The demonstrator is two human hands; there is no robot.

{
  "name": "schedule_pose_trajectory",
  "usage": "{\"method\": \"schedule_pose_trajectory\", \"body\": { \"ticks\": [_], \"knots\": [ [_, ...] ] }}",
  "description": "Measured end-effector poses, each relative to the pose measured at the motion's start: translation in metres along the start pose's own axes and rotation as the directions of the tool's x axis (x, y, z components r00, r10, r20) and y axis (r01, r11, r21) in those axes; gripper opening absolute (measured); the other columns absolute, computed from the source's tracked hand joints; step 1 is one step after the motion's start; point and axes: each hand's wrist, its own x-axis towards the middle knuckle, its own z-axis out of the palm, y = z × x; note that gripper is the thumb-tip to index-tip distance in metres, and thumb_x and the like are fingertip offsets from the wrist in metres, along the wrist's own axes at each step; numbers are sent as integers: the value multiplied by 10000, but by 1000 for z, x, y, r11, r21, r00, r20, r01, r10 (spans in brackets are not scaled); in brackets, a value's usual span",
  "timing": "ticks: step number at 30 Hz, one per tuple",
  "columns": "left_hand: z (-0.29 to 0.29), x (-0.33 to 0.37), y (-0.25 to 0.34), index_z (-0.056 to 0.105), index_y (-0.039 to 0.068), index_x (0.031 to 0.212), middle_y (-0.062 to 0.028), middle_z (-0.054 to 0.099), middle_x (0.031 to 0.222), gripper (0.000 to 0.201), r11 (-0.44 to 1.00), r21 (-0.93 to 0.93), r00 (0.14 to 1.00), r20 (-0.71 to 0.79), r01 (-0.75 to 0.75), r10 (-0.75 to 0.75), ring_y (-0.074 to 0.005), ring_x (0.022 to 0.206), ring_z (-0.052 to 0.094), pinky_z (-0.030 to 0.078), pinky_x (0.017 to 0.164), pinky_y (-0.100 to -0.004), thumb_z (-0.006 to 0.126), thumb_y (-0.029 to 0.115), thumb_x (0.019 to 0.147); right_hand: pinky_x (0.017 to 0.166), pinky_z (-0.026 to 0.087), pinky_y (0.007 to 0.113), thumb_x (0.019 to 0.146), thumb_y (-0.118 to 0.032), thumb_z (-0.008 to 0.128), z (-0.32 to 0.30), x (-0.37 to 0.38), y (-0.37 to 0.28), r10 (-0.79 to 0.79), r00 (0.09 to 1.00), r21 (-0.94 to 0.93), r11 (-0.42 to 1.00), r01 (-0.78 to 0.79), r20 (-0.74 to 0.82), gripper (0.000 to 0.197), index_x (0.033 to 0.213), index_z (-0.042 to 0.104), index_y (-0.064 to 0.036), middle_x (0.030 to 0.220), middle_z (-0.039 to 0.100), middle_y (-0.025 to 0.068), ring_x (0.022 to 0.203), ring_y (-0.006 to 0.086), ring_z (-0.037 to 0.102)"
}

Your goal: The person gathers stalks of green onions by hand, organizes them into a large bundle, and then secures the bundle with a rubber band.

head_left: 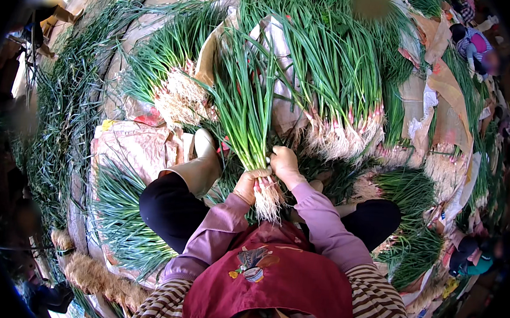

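Observation:
A bunch of spring onions [246,117] stands before me, green leaves pointing away and pale roots [268,200] toward my lap. Around its lower stalks, just above the roots, my left hand [249,185] is closed. My right hand [285,163] is closed at the right edge of the same stalks, a little higher; its fingertips are partly hidden. Beyond it lies a large pile of spring onions [337,76] with the roots facing me. A smaller pile [174,82] rests to the left of the bunch.
More spring onions lie beside my left knee [127,215] and right knee [406,193]. Loose green leaves [62,122] cover the ground at far left. A folded pinkish sack [131,150] sits near my left boot [203,155]. Another person [473,47] is at upper right.

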Motion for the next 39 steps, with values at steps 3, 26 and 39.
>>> {"method": "schedule_pose_trajectory", "body": {
  "ticks": [3, 26, 39],
  "knots": [
    [4, -2, 3, 580, -2, 774, -97, 581, 620, 79, 1000, 10, 997, -67, -24, 25, -199, 492, 555, 491, 498, -306, 596, 40, 709, 658, 434, 476, 715, -143, 505, 1, 9, -7, -24, 999, -190, 981, 32, 45, 139, 696, 556, -16, 709, 571, 220, 726, 404, 561],
    [14, -10, 9, 549, -46, 910, -109, 591, 729, 200, 991, -132, 995, 98, -3, 17, -220, 605, 591, 515, 614, -334, 580, 50, 736, 476, 480, 289, 755, -119, 641, -77, -38, -2, -404, 910, -23, 914, 404, -90, 83, 781, 575, -76, 625, 592, 48, 531, 145, 566],
    [4, -5, 5, 572, -31, 883, -95, 603, 677, 170, 999, -18, 989, 147, 27, -24, -173, 564, 583, 496, 552, -265, 592, 98, 774, 454, 337, 189, 826, -128, 572, -81, -43, -5, -297, 695, 566, 802, -191, 655, 149, 784, 606, 11, 606, 514, -22, 508, 40, 432]
  ]
}}
